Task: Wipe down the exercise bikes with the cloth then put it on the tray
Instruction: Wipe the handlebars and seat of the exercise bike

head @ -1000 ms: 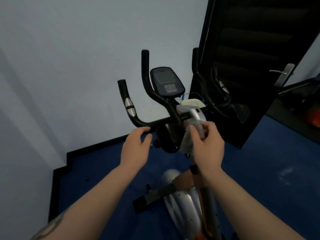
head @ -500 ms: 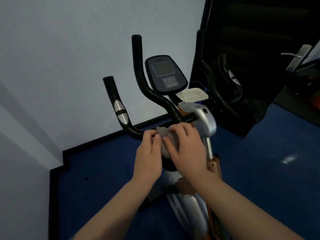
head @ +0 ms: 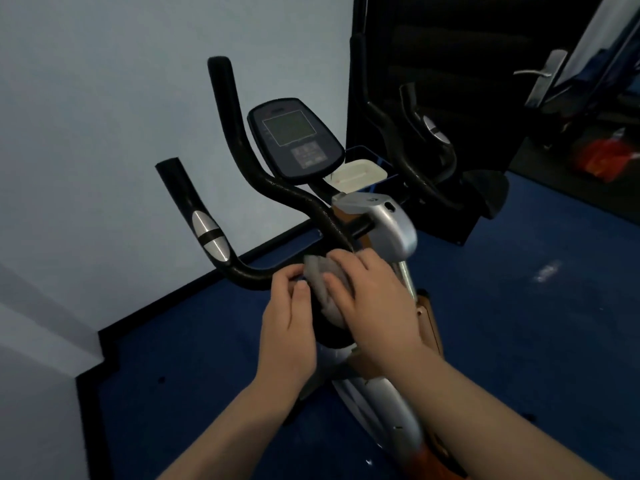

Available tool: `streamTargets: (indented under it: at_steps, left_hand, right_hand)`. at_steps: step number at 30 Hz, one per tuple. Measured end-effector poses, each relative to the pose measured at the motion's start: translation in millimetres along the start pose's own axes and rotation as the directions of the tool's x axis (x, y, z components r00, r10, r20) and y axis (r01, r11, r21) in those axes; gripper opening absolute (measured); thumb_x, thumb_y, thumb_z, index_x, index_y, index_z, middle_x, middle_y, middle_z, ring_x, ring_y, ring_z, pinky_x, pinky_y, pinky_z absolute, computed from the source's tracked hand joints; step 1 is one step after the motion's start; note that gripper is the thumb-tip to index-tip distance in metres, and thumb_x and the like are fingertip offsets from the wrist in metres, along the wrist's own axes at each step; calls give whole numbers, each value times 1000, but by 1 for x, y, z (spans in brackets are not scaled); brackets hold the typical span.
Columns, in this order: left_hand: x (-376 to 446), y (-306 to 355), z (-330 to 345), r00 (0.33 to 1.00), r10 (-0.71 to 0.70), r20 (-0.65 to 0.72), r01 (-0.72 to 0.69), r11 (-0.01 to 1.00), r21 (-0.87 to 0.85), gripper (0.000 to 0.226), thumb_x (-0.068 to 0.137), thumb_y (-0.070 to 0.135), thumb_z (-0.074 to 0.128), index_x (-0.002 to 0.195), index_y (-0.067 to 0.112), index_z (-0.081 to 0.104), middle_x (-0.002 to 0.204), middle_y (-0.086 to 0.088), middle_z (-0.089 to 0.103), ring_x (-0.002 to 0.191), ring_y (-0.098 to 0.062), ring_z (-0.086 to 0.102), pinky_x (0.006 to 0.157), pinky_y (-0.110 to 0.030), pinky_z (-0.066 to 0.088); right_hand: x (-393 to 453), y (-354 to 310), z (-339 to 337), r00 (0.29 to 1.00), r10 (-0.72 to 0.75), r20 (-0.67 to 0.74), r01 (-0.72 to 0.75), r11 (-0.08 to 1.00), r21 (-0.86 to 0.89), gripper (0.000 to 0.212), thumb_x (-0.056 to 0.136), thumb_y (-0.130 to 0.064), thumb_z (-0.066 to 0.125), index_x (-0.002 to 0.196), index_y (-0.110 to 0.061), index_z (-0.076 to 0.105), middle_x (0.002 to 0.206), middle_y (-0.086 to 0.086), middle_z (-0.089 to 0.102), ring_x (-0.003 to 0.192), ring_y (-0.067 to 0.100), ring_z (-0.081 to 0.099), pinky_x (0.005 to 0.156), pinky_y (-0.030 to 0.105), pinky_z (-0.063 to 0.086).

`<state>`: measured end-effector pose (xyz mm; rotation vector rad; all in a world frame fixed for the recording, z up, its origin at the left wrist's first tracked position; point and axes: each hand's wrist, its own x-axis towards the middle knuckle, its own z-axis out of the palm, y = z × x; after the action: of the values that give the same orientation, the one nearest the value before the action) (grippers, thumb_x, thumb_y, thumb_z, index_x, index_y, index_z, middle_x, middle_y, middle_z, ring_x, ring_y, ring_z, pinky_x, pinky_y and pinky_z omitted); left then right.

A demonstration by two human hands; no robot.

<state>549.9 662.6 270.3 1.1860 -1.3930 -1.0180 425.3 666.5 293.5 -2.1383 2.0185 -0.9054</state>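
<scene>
Cloth (head: 323,285), grey, soft and crumpled, was bunched into a lumpy wad against the black handlebar (head: 242,271) near the bike's centre stem. Its long axis ran roughly top to bottom in view, the upper end resting on the bar, the lower end hidden under the right palm.

Right hand (head: 374,299) lay over the cloth, fingers curled and spread across it, pressing it down onto the bar and the dark rounded housing beneath. Left hand (head: 291,317) sat just beside it, fingers folded, thumb and fingertips touching the cloth's left edge and the bar; whether it pinched the fabric or only steadied it could not be told.

Handlebar was tubular, matte black with a slightly pebbled grip, bending upward into two horns on the left; a smooth silver sensor pad (head: 209,233) was set into the outer horn. Console (head: 296,138), an oval of dark plastic with a square greyish screen, tilted toward the viewer. Silver glossy stem cover (head: 388,220) sat to the right of the hands, with orange trim below.

Tray (head: 355,173), off-white, shallow and rounded-rectangular, lay behind the console, well apart from the cloth. Floor (head: 519,341) was blue carpet; wall (head: 104,116) pale, plain; dark door panel (head: 450,46) behind.
</scene>
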Motion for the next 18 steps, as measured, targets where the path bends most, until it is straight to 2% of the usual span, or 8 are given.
streamTargets:
  at_steps: [2, 4, 7, 8, 10, 14, 16, 18]
  left_hand:
    - [0, -1, -1, 1000, 12, 19, -12, 1000, 7, 23, 97, 34, 36, 110, 35, 55, 97, 22, 66, 89, 3, 62, 70, -8, 47]
    - [-1, 1, -3, 999, 13, 34, -13, 1000, 9, 24, 96, 36, 35, 109, 37, 55, 98, 20, 66, 89, 1, 62, 72, -12, 50]
    - [-1, 1, -2, 999, 11, 30, -11, 1000, -4, 24, 96, 36, 35, 107, 29, 55, 88, 12, 66, 76, -2, 61, 64, -18, 49]
    - [-1, 0, -1, 1000, 11, 20, -11, 1000, -2, 23, 97, 36, 35, 107, 27, 54, 85, 11, 65, 71, -1, 59, 60, -16, 48]
    - [-1, 1, -1, 1000, 9, -3, -9, 1000, 9, 22, 97, 36, 35, 107, 29, 53, 86, 13, 65, 72, 0, 60, 59, -11, 46]
    - [0, 3, -2, 1000, 3, 1, -3, 999, 37, 22, 96, 36, 36, 108, 36, 54, 95, 21, 65, 85, 1, 62, 66, -10, 49]
    - [-1, 3, -2, 1000, 5, 5, -5, 999, 47, 22, 96, 36, 35, 104, 37, 56, 92, 17, 66, 83, -2, 63, 64, -13, 50]
    - [-1, 4, -1, 1000, 12, -2, -12, 998, 54, 24, 96, 36, 35, 100, 33, 58, 87, 10, 67, 78, -7, 63, 63, -20, 51]
  right_hand:
    - [-16, 8, -6, 999, 32, 18, -33, 997, 66, 39, 94, -48, 29, 131, -38, 37, 107, -7, 50, 98, 11, 50, 68, 26, 47]
    - [-7, 15, -10, 998, 11, 56, -15, 997, 74, 31, 97, -41, 30, 126, -34, 40, 105, -5, 52, 96, 13, 52, 69, 30, 47]
    - [29, -5, -5, 972, -155, 178, 176, 978, -108, 28, 97, -37, 41, 121, -23, 42, 113, 4, 51, 100, 26, 51, 76, 41, 49]
    - [32, -12, -3, 974, -145, 174, 170, 975, -141, 32, 96, -46, 42, 119, -24, 42, 111, 5, 51, 99, 25, 50, 75, 42, 50]
    - [29, -10, 2, 996, -31, 89, 42, 992, -118, 41, 92, -62, 35, 107, -26, 48, 102, 0, 52, 93, 18, 52, 69, 39, 52]
    - [-8, 8, -3, 996, 66, 64, -75, 986, 147, 35, 92, -54, 29, 121, -38, 41, 105, -7, 49, 91, 12, 56, 69, 35, 53]
    - [-6, 12, -3, 996, 71, 55, -77, 990, 120, 32, 94, -46, 29, 120, -35, 43, 105, -5, 49, 92, 14, 55, 70, 33, 50]
    - [16, 3, -2, 999, -13, 38, 15, 998, -57, 28, 95, -38, 34, 112, -24, 51, 109, 1, 49, 99, 20, 50, 77, 35, 45]
